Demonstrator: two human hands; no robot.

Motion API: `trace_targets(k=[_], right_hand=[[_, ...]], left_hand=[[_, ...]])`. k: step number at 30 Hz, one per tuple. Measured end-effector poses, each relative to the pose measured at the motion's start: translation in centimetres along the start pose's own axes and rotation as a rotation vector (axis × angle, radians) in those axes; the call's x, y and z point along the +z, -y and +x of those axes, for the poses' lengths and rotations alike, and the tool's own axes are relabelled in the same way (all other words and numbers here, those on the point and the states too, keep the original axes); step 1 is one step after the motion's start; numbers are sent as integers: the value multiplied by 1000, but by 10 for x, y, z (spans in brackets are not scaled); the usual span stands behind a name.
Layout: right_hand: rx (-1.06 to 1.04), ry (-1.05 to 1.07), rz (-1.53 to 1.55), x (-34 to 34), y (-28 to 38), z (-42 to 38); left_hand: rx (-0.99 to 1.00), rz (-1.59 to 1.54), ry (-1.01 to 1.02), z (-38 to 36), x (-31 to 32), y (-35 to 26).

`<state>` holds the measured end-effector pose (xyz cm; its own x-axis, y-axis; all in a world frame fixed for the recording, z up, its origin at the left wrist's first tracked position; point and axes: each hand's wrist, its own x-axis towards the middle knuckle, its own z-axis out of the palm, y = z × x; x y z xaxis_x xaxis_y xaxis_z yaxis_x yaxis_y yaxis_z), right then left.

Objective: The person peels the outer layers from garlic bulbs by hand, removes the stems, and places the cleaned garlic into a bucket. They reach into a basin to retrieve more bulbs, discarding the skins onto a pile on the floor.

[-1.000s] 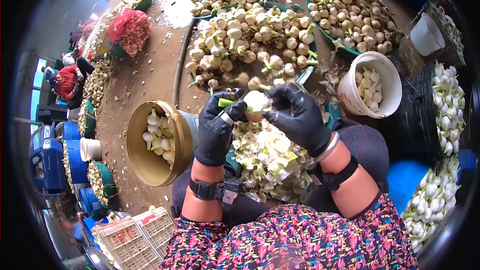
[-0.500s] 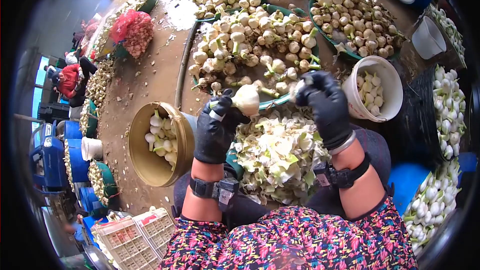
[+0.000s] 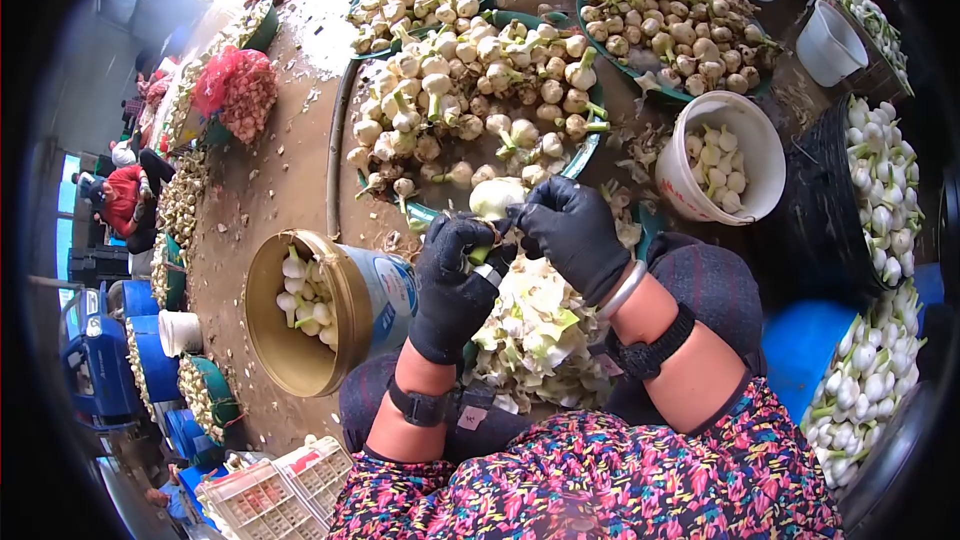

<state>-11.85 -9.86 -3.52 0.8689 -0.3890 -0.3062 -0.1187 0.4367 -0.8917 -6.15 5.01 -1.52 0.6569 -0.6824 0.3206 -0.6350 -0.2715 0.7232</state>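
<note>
My left hand [image 3: 450, 285], in a black glove, is closed around the green stem of a white garlic bulb [image 3: 496, 197]. The fingers of my right hand [image 3: 575, 240], also gloved in black, are pinched together against the side of this bulb, near its neck. What lies between those fingertips is mostly hidden. Below both hands is a heap of garlic skins [image 3: 535, 340] between my knees. Just beyond the bulb, unpeeled garlic bulbs [image 3: 435, 85] lie in a wide green tub [image 3: 590, 148].
A yellowish bucket [image 3: 262, 325] with cleaned bulbs lies tipped at left; a white bucket [image 3: 778, 145] with more stands at right. Two more garlic tubs are at the back. White bulbs [image 3: 870, 380] are piled at far right. A person in red [image 3: 122, 202] sits at far left.
My right hand has come left and in to the bulb, from being apart and blurred with something pale at its fingers. My left hand has turned slightly; the whole view has shifted.
</note>
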Motion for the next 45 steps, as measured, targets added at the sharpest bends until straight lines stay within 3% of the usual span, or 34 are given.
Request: trace_targets(k=[1, 3, 5, 7, 9, 11, 12, 13, 15, 17, 20, 22, 25, 28, 30, 37, 41, 43, 44, 45], right_hand=[[-5, 0, 0, -1, -1, 1], [-199, -61, -257, -4, -4, 2], [-170, -133, -86, -12, 9, 2], [-209, -284, -184, -28, 3, 11], [-235, -346, -541, -31, 5, 12], [-269, -26, -925, -25, -3, 8], [-101, 198, -941, -23, 5, -3], [-97, 197, -938, -18, 7, -5], [-93, 151, -498, -15, 9, -4], [-307, 125, -320, -11, 19, -7], [-396, 93, -348, -7, 20, -9], [-577, 83, -378, -6, 12, -6], [-681, 111, -654, -14, 17, -8], [-825, 80, -776, -14, 16, -12], [-947, 9, -823, -12, 9, -9], [-988, -97, -1087, -8, 5, -12], [-798, -104, -972, -11, 8, -4], [-760, -162, -897, -14, 11, 5], [-667, -223, -962, -18, 8, 12], [-575, -280, -1022, -21, 7, 17]], left_hand=[[4, 1, -2, -1, 2, -1], [-325, -570, -138, -6, 10, -1], [-598, -1197, -300, -4, -1, 1], [-565, -1307, -309, -4, -14, 7], [-550, -1334, -313, 2, -20, 2], [-579, -1411, -268, 0, -21, 4], [-583, -1409, -270, -1, -21, 4], [-564, -1384, -275, -2, -21, 3], [-551, -1366, -281, -5, -18, 4], [-479, -1207, -281, -8, -15, 7], [-523, -1052, -273, -6, -14, 3], [-549, -956, -244, -5, -14, 0], [-449, -878, -207, -1, -12, -5], [-286, -504, -129, 2, -15, -15], [-259, -446, -111, 3, -16, -14], [-194, -352, -72, -1, -15, -13], [-97, -279, 29, 2, -26, -17], [-96, -399, 170, -4, -29, -14], [-215, -537, 160, -11, -28, -14], [-215, -535, 159, -12, -28, -13]])
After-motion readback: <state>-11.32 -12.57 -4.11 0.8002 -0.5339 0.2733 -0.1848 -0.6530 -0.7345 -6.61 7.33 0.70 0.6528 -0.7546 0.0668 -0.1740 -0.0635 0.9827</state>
